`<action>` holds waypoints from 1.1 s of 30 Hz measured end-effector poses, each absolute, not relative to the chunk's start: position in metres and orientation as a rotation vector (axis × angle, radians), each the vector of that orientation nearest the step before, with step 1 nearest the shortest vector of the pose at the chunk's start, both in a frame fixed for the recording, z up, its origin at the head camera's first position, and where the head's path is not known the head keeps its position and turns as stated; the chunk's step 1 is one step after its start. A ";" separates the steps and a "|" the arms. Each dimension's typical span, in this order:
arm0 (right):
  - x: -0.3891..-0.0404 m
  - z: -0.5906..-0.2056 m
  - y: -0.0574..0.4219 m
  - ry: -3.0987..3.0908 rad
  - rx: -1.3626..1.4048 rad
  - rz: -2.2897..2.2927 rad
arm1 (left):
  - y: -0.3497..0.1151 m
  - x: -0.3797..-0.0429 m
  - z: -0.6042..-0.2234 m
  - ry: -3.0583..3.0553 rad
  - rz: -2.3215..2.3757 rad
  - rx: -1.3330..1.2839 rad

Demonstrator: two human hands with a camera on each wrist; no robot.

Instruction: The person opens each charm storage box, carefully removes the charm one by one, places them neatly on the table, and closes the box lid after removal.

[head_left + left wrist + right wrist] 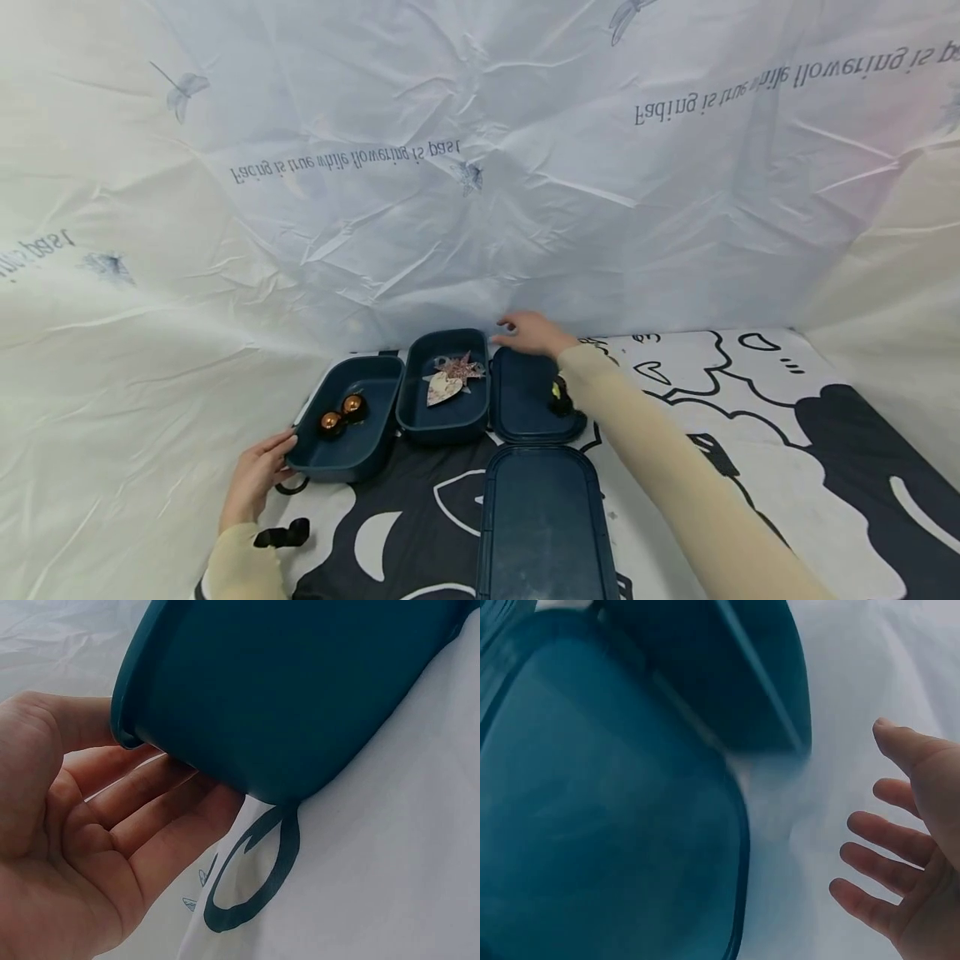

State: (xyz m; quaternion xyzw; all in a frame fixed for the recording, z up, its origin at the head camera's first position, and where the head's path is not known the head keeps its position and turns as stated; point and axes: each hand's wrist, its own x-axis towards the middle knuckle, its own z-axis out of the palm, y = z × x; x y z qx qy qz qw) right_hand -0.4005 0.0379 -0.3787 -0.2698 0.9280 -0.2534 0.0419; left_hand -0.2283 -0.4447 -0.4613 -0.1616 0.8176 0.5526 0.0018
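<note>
My left hand (258, 471) holds the near left corner of a dark blue box (311, 454), thumb at the rim and fingers under it, as the left wrist view also shows. Two shiny copper-and-black round pieces (352, 407) lie in that box. My right hand (534, 333) is at the back, above the far edge of a blue lid (525, 400). In the right wrist view its fingers (889, 832) are spread and touch nothing. Beside that lid a second blue box (442, 429) contains a pale leaf-shaped piece (444, 387) and a pinkish star-shaped ornament (459, 367).
Another blue lid (543, 525) lies nearer me, in front of the first. A black-and-white patterned cloth (720, 392) covers the surface. White printed sheeting (480, 250) rises directly behind the boxes and on the left side.
</note>
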 end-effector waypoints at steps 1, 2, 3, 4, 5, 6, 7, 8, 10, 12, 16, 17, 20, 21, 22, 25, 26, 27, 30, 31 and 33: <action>-0.400 -0.377 0.029 2.833 -0.864 -0.768 | -0.445 -0.228 -0.460 2.562 1.737 -0.498; -0.398 -0.376 0.020 2.831 -0.897 -0.755 | -0.445 -0.227 -0.460 2.562 1.733 -0.490; -0.397 -0.374 0.011 2.823 -0.935 -0.744 | -0.446 -0.227 -0.459 2.559 1.731 -0.484; -0.395 -0.375 0.002 2.816 -0.969 -0.730 | -0.445 -0.226 -0.460 2.555 1.728 -0.486; -0.393 -0.375 -0.006 2.810 -1.002 -0.715 | -0.445 -0.226 -0.460 2.550 1.729 -0.491; -0.391 -0.375 -0.014 2.803 -1.032 -0.696 | -0.445 -0.225 -0.460 2.546 1.730 -0.498; -0.389 -0.375 -0.022 2.795 -1.045 -0.687 | -0.445 -0.225 -0.460 2.543 1.734 -0.503; -0.387 -0.375 -0.029 2.787 -1.063 -0.682 | -0.445 -0.225 -0.460 2.544 1.735 -0.505; -0.384 -0.374 -0.042 2.773 -1.080 -0.667 | -0.445 -0.226 -0.460 2.544 1.744 -0.504; -0.381 -0.373 -0.054 2.753 -1.093 -0.669 | -0.445 -0.227 -0.459 2.546 1.757 -0.502; -0.376 -0.374 -0.078 2.708 -1.126 -0.683 | -0.445 -0.227 -0.459 2.542 1.778 -0.481; -0.376 -0.376 -0.084 2.698 -1.138 -0.690 | -0.445 -0.226 -0.459 2.544 1.780 -0.484; -0.372 -0.380 -0.098 2.682 -1.158 -0.700 | -0.444 -0.228 -0.461 2.543 1.784 -0.481; -0.370 -0.382 -0.103 2.671 -1.158 -0.722 | -0.443 -0.229 -0.462 2.542 1.787 -0.481; -0.368 -0.383 -0.108 2.663 -1.150 -0.744 | -0.443 -0.230 -0.462 2.541 1.786 -0.484; -0.362 -0.386 -0.122 2.636 -1.135 -0.809 | -0.443 -0.232 -0.462 2.542 1.786 -0.486; -0.360 -0.388 -0.127 2.624 -1.127 -0.836 | -0.443 -0.231 -0.462 2.543 1.785 -0.484; -0.358 -0.390 -0.132 2.608 -1.119 -0.867 | -0.443 -0.231 -0.461 2.543 1.785 -0.484; -0.353 -0.399 -0.145 2.586 -1.103 -0.904 | -0.443 -0.229 -0.462 2.525 1.801 -0.503; -0.352 -0.402 -0.149 2.583 -1.096 -0.908 | -0.443 -0.228 -0.462 2.517 1.810 -0.509; -0.349 -0.407 -0.154 2.587 -1.079 -0.927 | -0.442 -0.229 -0.462 2.504 1.832 -0.507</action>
